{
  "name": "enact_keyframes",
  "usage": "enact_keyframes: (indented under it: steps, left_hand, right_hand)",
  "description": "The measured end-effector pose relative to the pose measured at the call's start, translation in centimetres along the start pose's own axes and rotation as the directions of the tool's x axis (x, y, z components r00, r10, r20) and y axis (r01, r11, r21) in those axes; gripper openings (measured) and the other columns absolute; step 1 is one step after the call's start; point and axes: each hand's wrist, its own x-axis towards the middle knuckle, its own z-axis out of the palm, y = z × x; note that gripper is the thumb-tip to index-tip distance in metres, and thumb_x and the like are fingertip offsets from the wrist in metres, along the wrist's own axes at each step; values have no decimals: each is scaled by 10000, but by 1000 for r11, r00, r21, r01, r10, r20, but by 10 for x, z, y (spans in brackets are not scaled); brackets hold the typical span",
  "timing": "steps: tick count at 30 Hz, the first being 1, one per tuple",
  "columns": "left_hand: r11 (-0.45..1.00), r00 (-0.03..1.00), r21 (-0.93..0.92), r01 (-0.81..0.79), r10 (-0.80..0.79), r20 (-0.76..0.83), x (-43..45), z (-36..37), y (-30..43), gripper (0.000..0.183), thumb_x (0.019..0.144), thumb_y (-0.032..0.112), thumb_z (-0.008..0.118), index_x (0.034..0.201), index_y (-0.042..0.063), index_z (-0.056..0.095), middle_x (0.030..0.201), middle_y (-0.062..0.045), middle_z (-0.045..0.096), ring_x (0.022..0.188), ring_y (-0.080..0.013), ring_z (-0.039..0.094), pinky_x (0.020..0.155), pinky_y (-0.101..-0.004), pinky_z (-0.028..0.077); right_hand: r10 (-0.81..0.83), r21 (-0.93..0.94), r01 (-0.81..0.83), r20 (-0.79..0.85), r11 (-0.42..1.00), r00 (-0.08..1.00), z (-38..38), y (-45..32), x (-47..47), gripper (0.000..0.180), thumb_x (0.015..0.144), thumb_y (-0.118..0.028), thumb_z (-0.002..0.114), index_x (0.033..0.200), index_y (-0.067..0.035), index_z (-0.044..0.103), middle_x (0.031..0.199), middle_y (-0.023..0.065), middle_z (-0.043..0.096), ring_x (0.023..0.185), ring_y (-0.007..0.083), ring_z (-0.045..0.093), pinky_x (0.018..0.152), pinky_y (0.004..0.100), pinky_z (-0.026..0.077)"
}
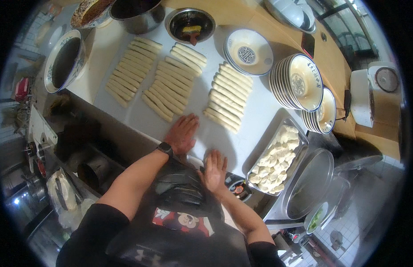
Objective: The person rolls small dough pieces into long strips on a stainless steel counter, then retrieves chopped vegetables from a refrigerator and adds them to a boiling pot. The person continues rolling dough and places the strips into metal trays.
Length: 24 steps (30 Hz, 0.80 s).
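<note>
My left hand (pixel 183 134), with a dark watch on the wrist, lies flat near the front edge of the white work surface (pixel 139 116), just below the middle group of dough strips (pixel 169 90). Close to the same edge, my right hand (pixel 214 171) rests palm down with its fingers pointing up the board. No object shows in either hand. More dough strips (pixel 129 71) lie in rows on the left, and another row of dough strips (pixel 229 97) is on the right. A metal tray (pixel 304 142) at the right holds a heap of dough pieces (pixel 276 163).
A metal bowl with a brush (pixel 192 36) stands at the back, beside a deep metal pot (pixel 138 20). A bowl of dark liquid (pixel 64 63) is at the left. Plates (pixel 248 55) and stacked bowls (pixel 298 83) stand at the right, above a round metal lid (pixel 308 183).
</note>
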Motion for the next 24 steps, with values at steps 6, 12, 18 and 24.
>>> enact_keyframes:
  steps: [6, 12, 18, 24]
  left_hand:
    - [999, 997, -9, -53, 52, -61, 2, -11, 2, 619, 904, 264, 596, 1449, -26, 554, 1631, -209, 445, 1570, -378, 343, 1299, -558, 247]
    - [999, 999, -40, 4, -6, -39, 2, -9, 2, 609, 901, 255, 597, 1432, -40, 563, 1627, -216, 446, 1565, -385, 350, 1297, -563, 248]
    - [999, 1000, 32, -22, 23, -17, 7, -3, -2, 613, 898, 244, 597, 1441, -38, 554, 1642, -210, 428, 1579, -381, 329, 1304, -558, 236]
    - [998, 998, -28, 60, -59, 4, 3, -7, 1, 600, 913, 214, 597, 1461, -26, 539, 1642, -183, 437, 1572, -364, 341, 1304, -549, 239]
  right_hand:
    - [44, -255, -102, -225, 962, 973, -45, -1, 134, 902, 1005, -570, 582, 1591, 91, 396, 1699, 301, 323, 1615, 449, 238, 1272, 680, 151]
    - [-14, -9, 15, 50, 1000, 999, -14, -19, 4, 889, 981, -539, 631, 1578, 83, 417, 1683, 305, 348, 1607, 443, 271, 1273, 681, 162]
    - [-146, -365, 37, -277, 930, 950, -38, 14, 115, 861, 985, -535, 627, 1571, 67, 443, 1715, 279, 302, 1610, 422, 268, 1278, 667, 161]
    - [-38, 43, 34, 95, 999, 995, -22, -22, 6, 1015, 915, -540, 717, 1605, 98, 335, 1720, 307, 268, 1606, 476, 253, 1237, 695, 257]
